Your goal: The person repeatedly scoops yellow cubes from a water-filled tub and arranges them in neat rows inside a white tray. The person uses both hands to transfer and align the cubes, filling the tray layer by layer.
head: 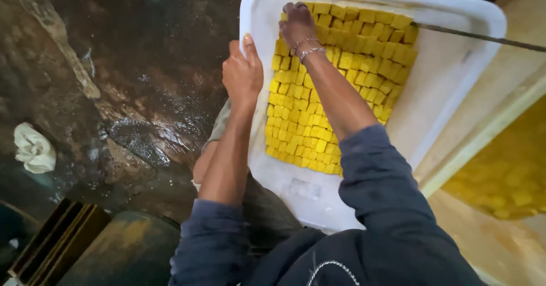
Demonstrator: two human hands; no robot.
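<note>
Close head view, straight down

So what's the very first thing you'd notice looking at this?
The bright yellow cubes, packed in tidy rows inside a big white tub in the upper middle, catch the eye first. The right hand reaches into the far corner of the cubes, and the left hand grips the tub's left rim. To the left lies a dark wet floor with a crumpled white cloth on it.
</note>
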